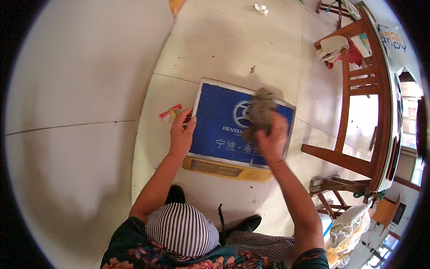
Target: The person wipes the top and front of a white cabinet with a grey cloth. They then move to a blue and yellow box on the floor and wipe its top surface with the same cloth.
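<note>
In front of me on the pale tiled floor is a platform weighing scale. Its flat top (211, 111) is blue with a white border and bears a round emblem and writing. A yellow housing (215, 168) with a dark window sticks out on the side nearest me. My left hand (181, 136) grips the left edge of the top, thumb above. In my right hand (273, 139) is a crumpled grey-brown cloth (263, 104), pressed against or held just over the right part of the top. Hand and cloth are blurred, and the cloth hides part of the emblem and writing.
A red and clear plastic wrapper (171, 112) lies beside my left hand. White crumpled paper (261, 9) is farther off on the floor. To the right stand a wooden chair (347, 97), draped with a pale cloth (332, 47), and a wooden stool (331, 188). A wall (74, 84) rises at left.
</note>
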{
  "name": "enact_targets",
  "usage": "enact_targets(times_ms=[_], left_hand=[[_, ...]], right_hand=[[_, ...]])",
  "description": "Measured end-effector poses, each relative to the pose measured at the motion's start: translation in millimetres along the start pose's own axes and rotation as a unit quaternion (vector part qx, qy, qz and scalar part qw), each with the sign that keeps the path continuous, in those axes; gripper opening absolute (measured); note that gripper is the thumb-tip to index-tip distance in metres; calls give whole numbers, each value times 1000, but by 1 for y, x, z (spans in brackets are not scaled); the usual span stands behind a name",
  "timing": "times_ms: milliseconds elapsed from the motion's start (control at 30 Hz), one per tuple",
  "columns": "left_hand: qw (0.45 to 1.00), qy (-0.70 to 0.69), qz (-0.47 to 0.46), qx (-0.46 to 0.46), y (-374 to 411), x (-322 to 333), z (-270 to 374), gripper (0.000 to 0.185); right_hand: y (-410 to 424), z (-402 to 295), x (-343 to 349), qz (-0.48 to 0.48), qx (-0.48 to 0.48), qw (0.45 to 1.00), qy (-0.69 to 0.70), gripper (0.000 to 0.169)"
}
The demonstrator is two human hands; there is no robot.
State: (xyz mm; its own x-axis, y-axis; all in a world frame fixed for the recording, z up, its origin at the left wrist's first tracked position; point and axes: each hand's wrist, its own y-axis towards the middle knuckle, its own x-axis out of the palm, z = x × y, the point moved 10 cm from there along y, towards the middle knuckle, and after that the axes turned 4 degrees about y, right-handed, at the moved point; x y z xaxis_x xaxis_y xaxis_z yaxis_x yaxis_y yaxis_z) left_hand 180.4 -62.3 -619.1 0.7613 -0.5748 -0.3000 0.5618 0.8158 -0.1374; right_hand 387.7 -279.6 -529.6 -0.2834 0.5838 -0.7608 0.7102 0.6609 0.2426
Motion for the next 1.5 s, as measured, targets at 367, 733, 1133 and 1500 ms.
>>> enact_targets(times_ms=[367, 733, 1133, 1500], left_hand=[[975, -162, -49, -142, -18, 11, -12, 20], [967, -185, -60, -163, -10, 10, -34, 27], [915, -276, -168, -241, -8, 43, -26, 46], [934, -297, -84, -179, 17, 26, -31, 47]], right_hand=[[-62, 17, -44, -86, -15, 996, -6, 67], [-32, 29, -42, -73, 20, 997, 2, 64], [-124, 195, -15, -28, 563, 714, 417, 59], [-51, 150, 35, -51, 454, 612, 646, 68]])
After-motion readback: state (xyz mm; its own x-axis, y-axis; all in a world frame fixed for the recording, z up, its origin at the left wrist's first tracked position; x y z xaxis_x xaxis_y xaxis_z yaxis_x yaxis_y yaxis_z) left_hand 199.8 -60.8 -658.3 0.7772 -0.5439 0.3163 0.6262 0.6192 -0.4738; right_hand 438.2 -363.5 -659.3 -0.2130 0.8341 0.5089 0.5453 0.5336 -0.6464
